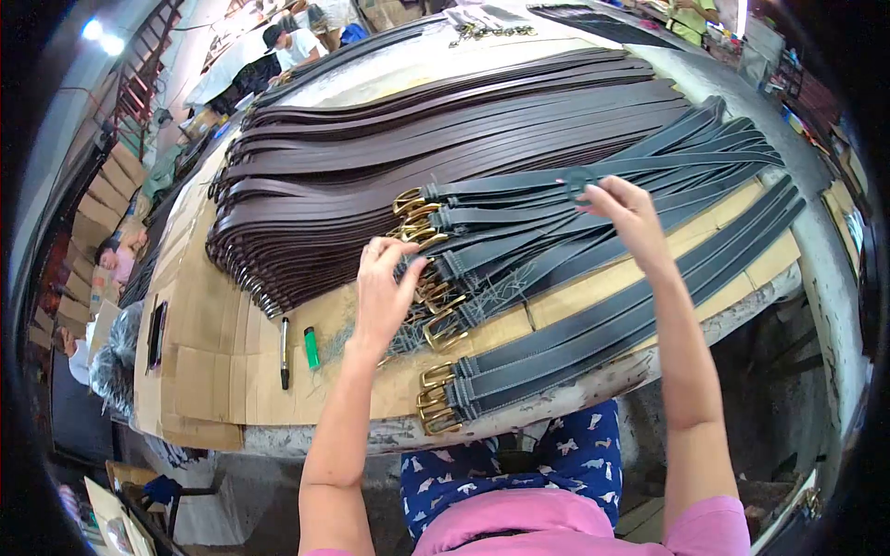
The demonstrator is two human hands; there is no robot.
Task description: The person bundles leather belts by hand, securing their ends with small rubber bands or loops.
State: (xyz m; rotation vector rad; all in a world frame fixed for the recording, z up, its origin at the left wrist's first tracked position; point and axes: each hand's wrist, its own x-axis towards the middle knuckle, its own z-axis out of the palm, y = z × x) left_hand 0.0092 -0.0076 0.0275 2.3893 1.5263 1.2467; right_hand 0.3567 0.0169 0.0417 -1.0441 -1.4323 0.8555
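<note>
Dark belt (519, 183) lies on top of the fanned row of grey belts (593, 320) in the middle of the counter (575, 394), beside a pile of brown belts (417, 130). Your right hand (629, 211) has a narrow grip and pinches this belt at its small loop. Your left hand (385, 292) bends its fingers over the gold buckles (422, 232); whether its grip holds one, I cannot tell. A pen (285, 352) and a green lighter (312, 347) lie near it.

A belt-making workshop: rows of dark leather belts (445, 139) with brass buckles (436, 398) cover a cardboard-lined surface (213, 371), and other workers (297, 42) sit among stacked cardboard boxes (102, 195).
</note>
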